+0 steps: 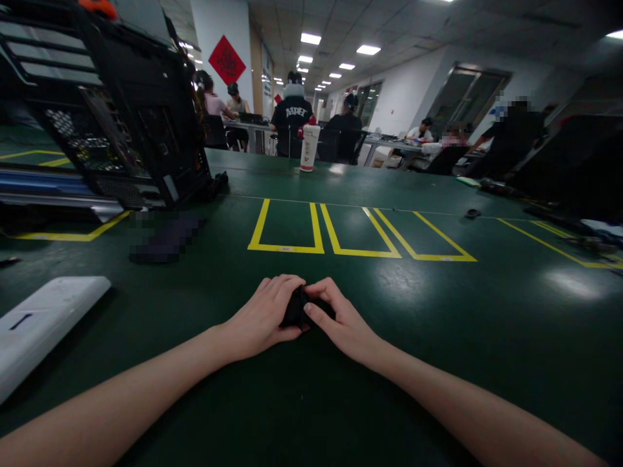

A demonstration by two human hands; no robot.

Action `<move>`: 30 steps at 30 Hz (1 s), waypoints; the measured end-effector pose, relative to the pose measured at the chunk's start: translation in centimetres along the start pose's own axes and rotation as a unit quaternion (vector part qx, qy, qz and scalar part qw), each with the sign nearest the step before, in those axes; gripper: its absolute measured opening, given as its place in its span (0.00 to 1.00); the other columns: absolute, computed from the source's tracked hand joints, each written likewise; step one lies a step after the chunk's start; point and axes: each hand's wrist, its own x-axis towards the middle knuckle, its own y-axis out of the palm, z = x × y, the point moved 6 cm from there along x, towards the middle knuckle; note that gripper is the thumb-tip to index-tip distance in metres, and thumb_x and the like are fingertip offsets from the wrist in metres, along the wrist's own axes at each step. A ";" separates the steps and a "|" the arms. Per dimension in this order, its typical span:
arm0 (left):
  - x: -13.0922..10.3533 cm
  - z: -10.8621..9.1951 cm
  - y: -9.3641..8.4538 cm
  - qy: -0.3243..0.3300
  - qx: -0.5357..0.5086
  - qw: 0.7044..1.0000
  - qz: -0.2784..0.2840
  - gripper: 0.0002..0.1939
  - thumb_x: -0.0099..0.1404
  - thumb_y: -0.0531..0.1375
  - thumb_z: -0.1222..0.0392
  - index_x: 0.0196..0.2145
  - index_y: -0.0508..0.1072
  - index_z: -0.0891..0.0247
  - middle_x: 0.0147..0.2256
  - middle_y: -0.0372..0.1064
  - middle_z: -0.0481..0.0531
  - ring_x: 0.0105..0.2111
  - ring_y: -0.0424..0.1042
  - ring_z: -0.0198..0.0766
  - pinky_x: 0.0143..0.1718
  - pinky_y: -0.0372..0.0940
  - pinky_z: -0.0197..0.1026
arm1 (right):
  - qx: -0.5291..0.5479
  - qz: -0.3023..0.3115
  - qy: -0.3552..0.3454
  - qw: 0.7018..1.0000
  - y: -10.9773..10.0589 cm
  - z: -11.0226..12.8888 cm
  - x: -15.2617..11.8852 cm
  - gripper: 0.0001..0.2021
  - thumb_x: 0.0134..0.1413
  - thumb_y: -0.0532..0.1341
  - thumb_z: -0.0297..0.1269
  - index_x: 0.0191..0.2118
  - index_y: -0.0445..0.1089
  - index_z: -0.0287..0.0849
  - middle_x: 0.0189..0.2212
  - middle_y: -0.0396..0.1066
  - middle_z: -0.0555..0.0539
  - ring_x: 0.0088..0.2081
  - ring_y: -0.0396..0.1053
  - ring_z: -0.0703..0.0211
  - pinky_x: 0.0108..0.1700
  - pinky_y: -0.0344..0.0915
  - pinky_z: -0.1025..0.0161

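Blk object (293,314), small, held btwn both hands just above or on the green tbl (302,421), near-centre; can't tell if it touches. L hand (257,319) at its 9 o'clock: fingers bent over the far side, thumb at the near side, grasping it. R hand (350,327) at 3 o'clock: thumb + index pinching its R edge, other fingers curled.

Further out: yellow tape frames (367,253) at 12 to 1, small dark item (472,213) at 2, white case (53,314) at 9, blurred dark item (168,239) at 10, PC chassis (160,162) btwn 10 & 11. White cup (310,149) at 12, far edge; seated ppl (292,118) beyond.
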 end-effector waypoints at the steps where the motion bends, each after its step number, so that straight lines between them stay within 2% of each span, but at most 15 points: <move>1: 0.0 0.0 0.0 0.000 -0.002 1.000 0.000 0.30 0.57 0.62 0.61 0.52 0.51 0.61 0.49 0.59 0.57 0.47 0.62 0.46 0.46 0.59 0.50 | 0.005 0.000 0.006 1.000 0.0 -0.1 0.0 0.09 0.59 0.52 0.36 0.45 0.57 0.45 0.40 0.64 0.48 0.42 0.65 0.60 0.44 0.63 0.58; 5: -0.1 0.0 0.0 -0.001 -0.007 1.000 0.000 0.30 0.57 0.62 0.61 0.52 0.51 0.61 0.49 0.59 0.57 0.47 0.62 0.46 0.46 0.59 0.49 | 0.003 0.010 0.004 1.000 -0.1 0.0 0.1 0.09 0.59 0.53 0.36 0.46 0.58 0.45 0.41 0.64 0.48 0.44 0.64 0.59 0.46 0.62 0.58; 11: -0.1 0.2 0.1 -0.004 -0.006 1.000 -0.003 0.30 0.57 0.62 0.62 0.53 0.51 0.60 0.49 0.59 0.57 0.47 0.62 0.47 0.46 0.60 0.51 | -0.006 0.012 -0.005 1.000 -0.4 0.1 -0.2 0.12 0.53 0.59 0.35 0.43 0.60 0.46 0.37 0.61 0.51 0.39 0.63 0.60 0.41 0.63 0.60; 14: -0.1 0.1 0.1 0.000 -0.002 1.000 -0.004 0.30 0.57 0.61 0.61 0.53 0.50 0.60 0.50 0.58 0.58 0.47 0.62 0.47 0.46 0.60 0.51 | 0.006 0.002 -0.003 1.000 -0.4 -0.1 -0.1 0.08 0.56 0.56 0.37 0.42 0.60 0.46 0.37 0.61 0.50 0.39 0.63 0.60 0.41 0.64 0.60; 17: -0.1 0.0 0.0 0.001 -0.002 1.000 -0.005 0.30 0.58 0.61 0.60 0.53 0.50 0.60 0.49 0.58 0.58 0.47 0.62 0.47 0.46 0.60 0.51 | 0.027 -0.007 0.009 1.000 -0.2 -0.3 0.0 0.06 0.58 0.54 0.38 0.41 0.60 0.46 0.38 0.62 0.50 0.41 0.64 0.60 0.44 0.64 0.58; 23: 0.0 0.0 0.0 -0.006 -0.008 1.000 -0.001 0.30 0.57 0.62 0.61 0.53 0.50 0.59 0.49 0.59 0.57 0.47 0.63 0.47 0.46 0.60 0.51 | 0.027 0.005 0.018 0.999 -0.3 -0.1 0.0 0.12 0.57 0.55 0.35 0.47 0.58 0.45 0.43 0.63 0.48 0.47 0.63 0.58 0.51 0.60 0.54; 26: -0.1 0.2 0.0 -0.009 -0.008 1.000 -0.002 0.30 0.57 0.62 0.62 0.53 0.51 0.61 0.49 0.58 0.58 0.47 0.62 0.47 0.46 0.60 0.51 | 0.024 0.028 0.008 0.999 -0.3 0.0 -0.1 0.11 0.55 0.58 0.34 0.44 0.60 0.45 0.41 0.63 0.48 0.45 0.63 0.58 0.49 0.61 0.55; 30: -0.2 0.2 0.0 -0.007 -0.005 1.000 -0.004 0.30 0.56 0.62 0.62 0.53 0.51 0.60 0.50 0.58 0.57 0.47 0.62 0.47 0.47 0.60 0.51 | 0.033 0.017 0.011 0.999 -0.5 -0.4 -0.1 0.13 0.52 0.60 0.37 0.43 0.60 0.45 0.39 0.62 0.49 0.42 0.63 0.58 0.45 0.63 0.56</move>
